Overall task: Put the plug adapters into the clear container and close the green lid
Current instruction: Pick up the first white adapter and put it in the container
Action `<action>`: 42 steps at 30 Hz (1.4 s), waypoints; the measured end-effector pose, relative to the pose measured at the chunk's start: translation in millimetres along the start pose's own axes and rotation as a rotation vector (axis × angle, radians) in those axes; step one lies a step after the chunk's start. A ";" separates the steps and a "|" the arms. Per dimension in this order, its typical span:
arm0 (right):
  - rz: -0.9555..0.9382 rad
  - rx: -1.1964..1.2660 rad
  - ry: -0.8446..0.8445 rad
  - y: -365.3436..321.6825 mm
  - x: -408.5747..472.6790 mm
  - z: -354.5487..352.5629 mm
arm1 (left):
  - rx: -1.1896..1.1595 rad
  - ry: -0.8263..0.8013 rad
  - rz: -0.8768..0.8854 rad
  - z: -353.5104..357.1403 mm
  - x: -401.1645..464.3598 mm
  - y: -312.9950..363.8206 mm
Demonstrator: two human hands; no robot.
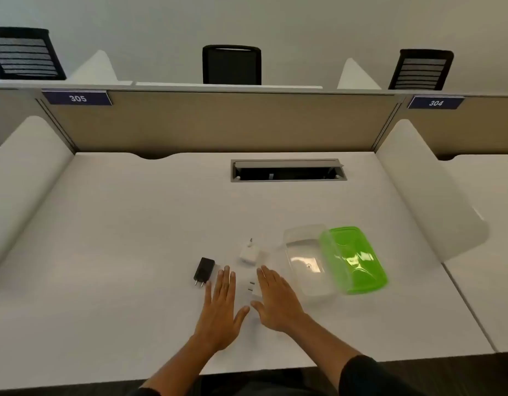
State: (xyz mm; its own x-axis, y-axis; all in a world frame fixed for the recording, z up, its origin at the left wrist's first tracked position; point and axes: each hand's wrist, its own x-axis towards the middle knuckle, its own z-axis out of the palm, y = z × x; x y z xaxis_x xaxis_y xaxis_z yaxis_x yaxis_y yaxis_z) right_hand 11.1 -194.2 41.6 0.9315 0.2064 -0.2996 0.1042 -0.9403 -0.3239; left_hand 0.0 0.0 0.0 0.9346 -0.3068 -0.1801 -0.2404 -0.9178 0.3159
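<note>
Three plug adapters lie on the white desk. A black adapter (pixel 204 270) is left of my left hand (pixel 222 307). A white adapter (pixel 249 252) sits beyond both hands, prongs pointing away. Another white adapter (pixel 253 287) lies between my hands, partly hidden under my right hand (pixel 275 300). Both hands rest flat, fingers spread, holding nothing. The clear container (pixel 304 261) stands open to the right of my right hand. Its green lid (pixel 354 260) leans against the container's right side.
An open cable tray (pixel 288 170) is recessed in the desk (pixel 132 252) at the back centre. White curved dividers (pixel 429 190) flank the desk left and right, with a beige partition behind. Black chairs stand beyond the partition.
</note>
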 end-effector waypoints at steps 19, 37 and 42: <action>0.035 0.105 0.192 -11.6 24.0 -34.7 | -0.001 -0.084 -0.018 37.9 -20.4 -14.8; 0.445 0.138 0.160 71.3 55.2 -105.9 | 0.044 -0.066 -0.017 45.7 -18.4 -19.7; 0.440 0.112 0.107 68.3 62.3 -100.5 | 0.029 -0.077 -0.013 46.8 -15.9 -21.1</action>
State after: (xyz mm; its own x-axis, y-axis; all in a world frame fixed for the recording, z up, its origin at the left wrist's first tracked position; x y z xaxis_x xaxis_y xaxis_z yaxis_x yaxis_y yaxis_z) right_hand 111.3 -272.7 91.1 0.9100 -0.2404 -0.3376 -0.3418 -0.8961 -0.2831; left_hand -22.1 12.5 -47.4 0.9149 -0.3124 -0.2557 -0.2370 -0.9284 0.2861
